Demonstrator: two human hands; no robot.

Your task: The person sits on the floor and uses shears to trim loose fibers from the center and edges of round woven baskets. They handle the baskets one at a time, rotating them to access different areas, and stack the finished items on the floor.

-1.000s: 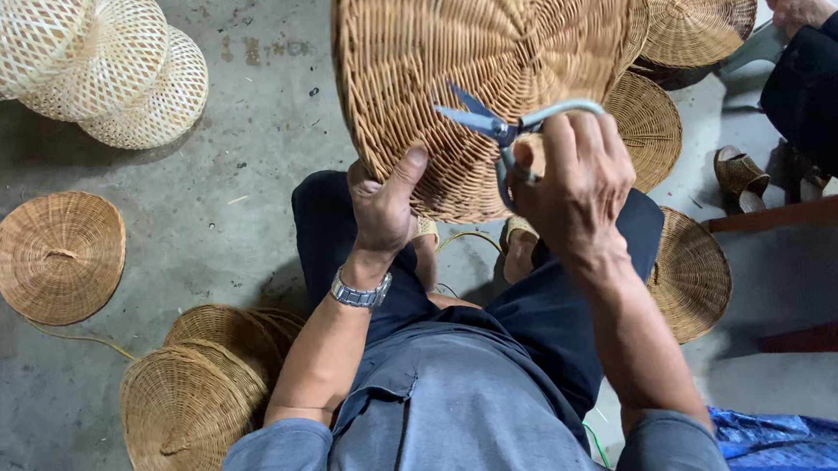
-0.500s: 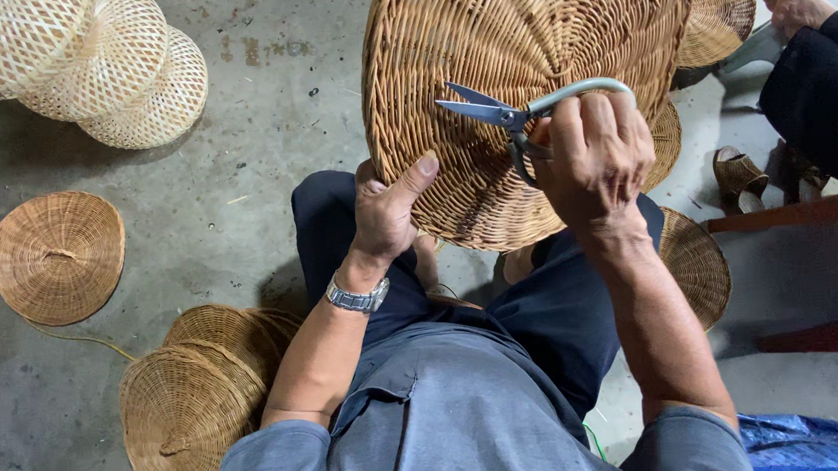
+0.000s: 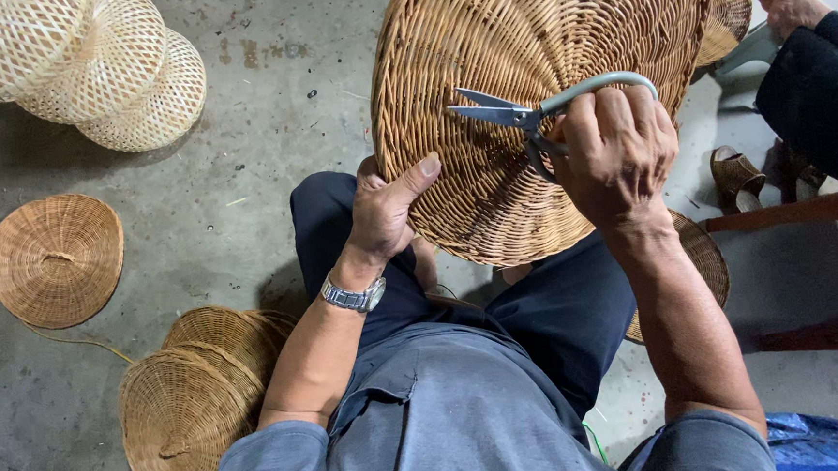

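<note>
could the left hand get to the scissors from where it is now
Probably yes. The left hand grips the near rim of the woven basket, and the scissors, held in the right hand, lie over the basket's open face with nothing between, though it would have to release the rim.

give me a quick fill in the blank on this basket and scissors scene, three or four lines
1. The right hand holds a pair of ____ over the large woven basket.
2. The left hand grips the basket's ____ with the thumb on top.
3. A metal ____ sits on the left wrist.
4. Three pale open-weave baskets lie stacked at the top ____ of the view.

Missing words: scissors; rim; wristwatch; left
</note>
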